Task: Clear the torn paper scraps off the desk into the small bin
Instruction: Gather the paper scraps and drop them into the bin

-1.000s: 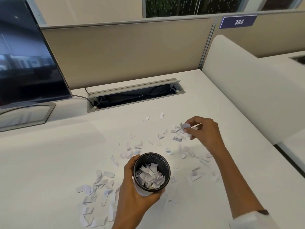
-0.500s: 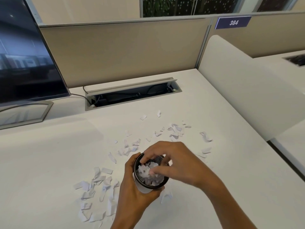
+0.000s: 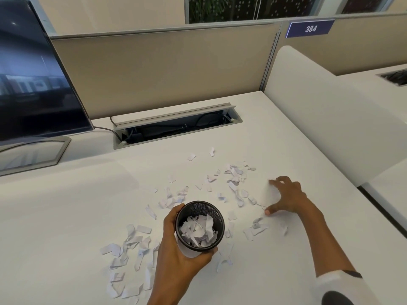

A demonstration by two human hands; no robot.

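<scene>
One white worktop (image 3: 66, 216) fills most of the view, backed by a beige partition (image 3: 165, 69) and flanked on the right by a curved white divider (image 3: 319, 119). At the far left a dark monitor (image 3: 33, 84) stands on its grey foot, a cable running from it to an open cable tray (image 3: 176, 126) set into the worktop. A blue sign (image 3: 310, 28) reading 384 sits on top of the partition, to the right.

The left hand (image 3: 176, 256) grips the small black mesh bin (image 3: 200, 225), fingers and thumb curled round its wall; the bin is upright, near the front middle of the worktop, and partly filled with white scraps. The right hand (image 3: 286, 197) is spread wide and low over the worktop to the right of the bin, its fingertips down among loose pieces; whether any piece is caught under them cannot be told. A white sleeve (image 3: 339, 287) with a dark patch covers that forearm near the bottom edge.

Torn paper scraps (image 3: 130, 249) lie scattered on the worktop: a dense patch left of the bin, another band behind it stretching toward the right hand, a few beside the right hand's thumb, and two stray pieces nearer the cable tray.
</scene>
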